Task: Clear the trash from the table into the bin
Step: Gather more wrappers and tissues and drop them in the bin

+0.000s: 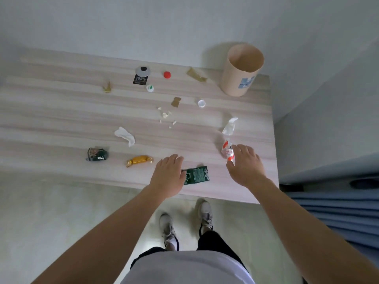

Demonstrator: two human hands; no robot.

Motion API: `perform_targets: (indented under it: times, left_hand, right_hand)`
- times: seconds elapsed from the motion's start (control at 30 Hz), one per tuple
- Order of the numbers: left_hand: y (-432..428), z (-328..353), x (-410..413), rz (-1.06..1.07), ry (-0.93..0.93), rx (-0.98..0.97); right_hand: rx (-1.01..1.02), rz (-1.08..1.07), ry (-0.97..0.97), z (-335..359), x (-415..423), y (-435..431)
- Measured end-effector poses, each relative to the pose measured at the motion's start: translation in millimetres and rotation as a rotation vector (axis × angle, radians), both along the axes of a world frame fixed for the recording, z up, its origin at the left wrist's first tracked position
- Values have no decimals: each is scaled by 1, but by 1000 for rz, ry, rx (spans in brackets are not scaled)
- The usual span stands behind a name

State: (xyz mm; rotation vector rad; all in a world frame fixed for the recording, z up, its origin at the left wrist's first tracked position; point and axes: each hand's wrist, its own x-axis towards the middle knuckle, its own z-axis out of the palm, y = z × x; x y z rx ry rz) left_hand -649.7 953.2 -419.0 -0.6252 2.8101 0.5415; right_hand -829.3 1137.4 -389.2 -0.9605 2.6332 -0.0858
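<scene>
Trash is scattered over a light wooden table (61,119). A tan cylindrical bin (230,78) stands open at the far right corner. My left hand (168,175) hovers near the front edge with fingers apart, its thumb at the edge of a flat green wrapper (198,174). My right hand (247,165) is spread beside a red-and-white wrapper (227,152), thumb and fingertips curved around it, not closed. Farther off lie a gold candy (139,160), a dark green crumpled wrapper (96,154), two white tissues (125,136) (230,126), a white cap (201,103) and a red cap (167,74).
A black label pack (141,75), a green-and-white cap (150,88), gold wrapper pieces (196,75) and white scraps (166,115) lie toward the back. A white wall runs behind the table. Blue fabric (338,201) lies past the table's right edge. My feet stand on pale floor.
</scene>
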Motion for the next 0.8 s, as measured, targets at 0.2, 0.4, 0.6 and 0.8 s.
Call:
perform_targets:
  times: [0.2, 0.4, 0.6, 0.8]
  left_hand:
    - [18, -34, -25, 34, -132, 54]
    - [23, -51, -32, 86, -56, 65]
    - [21, -59, -34, 123, 8, 119]
    - [27, -58, -32, 124, -16, 80]
  right_hand:
    - [17, 99, -86, -42, -31, -18]
    - [69, 241, -115, -70, -40, -15]
    - [-83, 229, -131, -81, -48, -9]
    - [-100, 196, -147, -85, -52, -15]
